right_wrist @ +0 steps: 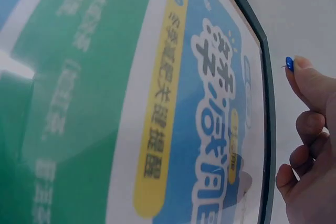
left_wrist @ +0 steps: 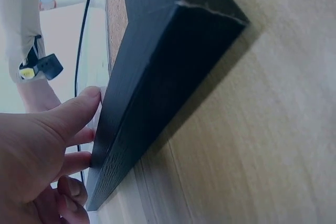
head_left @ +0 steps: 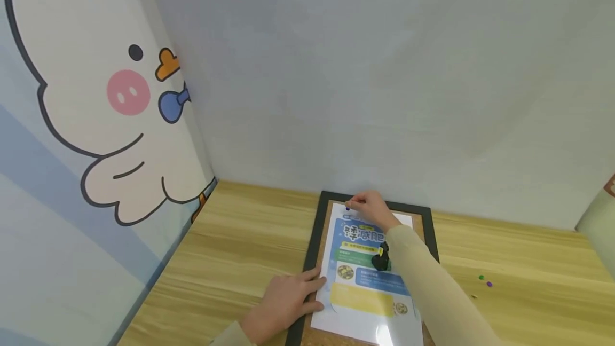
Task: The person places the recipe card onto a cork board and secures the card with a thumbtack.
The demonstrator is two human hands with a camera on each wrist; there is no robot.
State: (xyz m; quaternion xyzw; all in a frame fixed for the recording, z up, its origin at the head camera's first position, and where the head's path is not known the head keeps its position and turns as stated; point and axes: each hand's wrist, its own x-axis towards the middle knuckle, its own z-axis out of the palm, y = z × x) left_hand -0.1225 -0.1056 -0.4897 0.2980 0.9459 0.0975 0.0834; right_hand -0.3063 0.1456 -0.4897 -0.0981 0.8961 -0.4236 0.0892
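Observation:
A corkboard (head_left: 314, 338) in a black frame (head_left: 314, 236) lies on the wooden table, with a glossy printed sheet (head_left: 362, 303) over most of it. My right hand (head_left: 376, 212) is above the sheet's top left corner. Between its thumb and forefinger it pinches a blue thumbtack (right_wrist: 290, 64), whose bare metal point shows in the right wrist view. My left hand (head_left: 283, 299) rests across the left side of the frame, fingers extended onto the sheet's edge. In the left wrist view, the left thumb (left_wrist: 86, 100) lies along the black frame.
To the right of the board, a green tack (head_left: 481, 277) and a purple tack (head_left: 489, 284) lie on the table (head_left: 538, 276), near a tiny brownish piece (head_left: 474, 297). A pale wall (head_left: 384, 79) rises behind the board. A cartoon-printed panel (head_left: 96, 116) stands at left.

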